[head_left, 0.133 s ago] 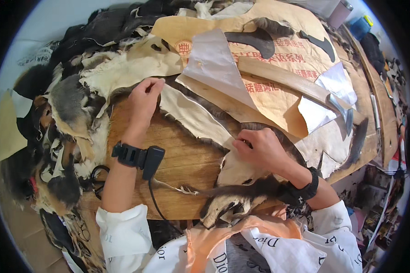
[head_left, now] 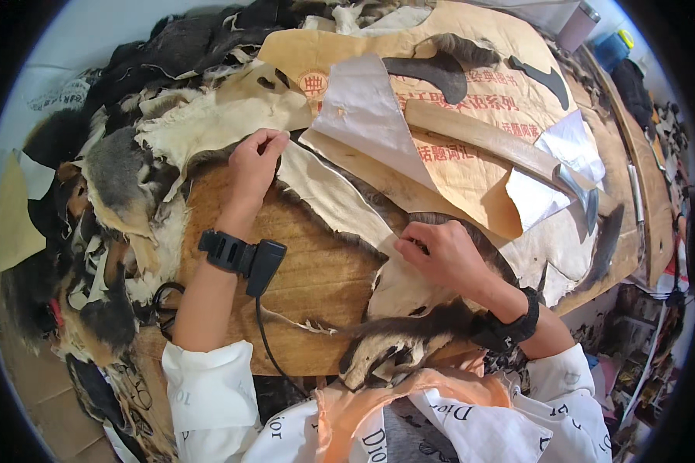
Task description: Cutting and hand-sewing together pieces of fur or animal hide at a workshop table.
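Note:
A strip of fur pelt [head_left: 336, 198], pale hide side up with dark hair along its edges, stretches slantwise over the wooden board. My left hand [head_left: 253, 170] pinches its upper left end between closed fingertips. At its lower right end my right hand [head_left: 449, 251] is closed with the fingers curled, pressing on the hide; what lies under those fingers is partly hidden. Another piece of pelt [head_left: 401, 289] lies below my right hand, with dark fur along its lower edge. Just beyond the strip is a whitish sheet [head_left: 367, 116] on brown printed paper [head_left: 286, 48].
Furs and hide scraps [head_left: 120, 181] pile up on the left. On the brown paper rest two dark curved blades, one broad [head_left: 444, 76] and one narrow [head_left: 547, 81], and a wooden-handled tool [head_left: 479, 133] with a metal head. A cable [head_left: 266, 339] hangs from my left wrist device.
My left hand has shifted slightly right, and the strip's upper end has moved with it. The right hand stays nearly in place.

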{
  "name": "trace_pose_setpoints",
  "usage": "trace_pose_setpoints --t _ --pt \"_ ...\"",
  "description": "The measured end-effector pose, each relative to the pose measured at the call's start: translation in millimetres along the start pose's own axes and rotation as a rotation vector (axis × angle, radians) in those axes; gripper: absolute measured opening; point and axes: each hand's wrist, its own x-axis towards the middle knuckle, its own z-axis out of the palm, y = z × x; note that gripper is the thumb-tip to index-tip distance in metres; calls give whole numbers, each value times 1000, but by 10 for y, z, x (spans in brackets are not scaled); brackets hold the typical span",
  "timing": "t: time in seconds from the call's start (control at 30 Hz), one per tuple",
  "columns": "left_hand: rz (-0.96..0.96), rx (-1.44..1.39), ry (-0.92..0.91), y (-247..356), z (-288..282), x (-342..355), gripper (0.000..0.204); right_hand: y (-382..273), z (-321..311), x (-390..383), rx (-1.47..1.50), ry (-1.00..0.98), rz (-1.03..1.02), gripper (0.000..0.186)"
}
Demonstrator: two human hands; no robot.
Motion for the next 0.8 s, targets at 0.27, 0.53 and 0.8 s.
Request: trace_pose_setpoints --t 0.27,0.53,0.8 --pt "38 103 92 -108 163 66 26 -2 -75 -2 26 32 -33 19" --pt "-14 219 117 -97 181 72 24 75 -120 89 -200 65 78 26" --pt "-11 127 143 -67 131 24 25 -99 -301 90 -138 128 137 19"
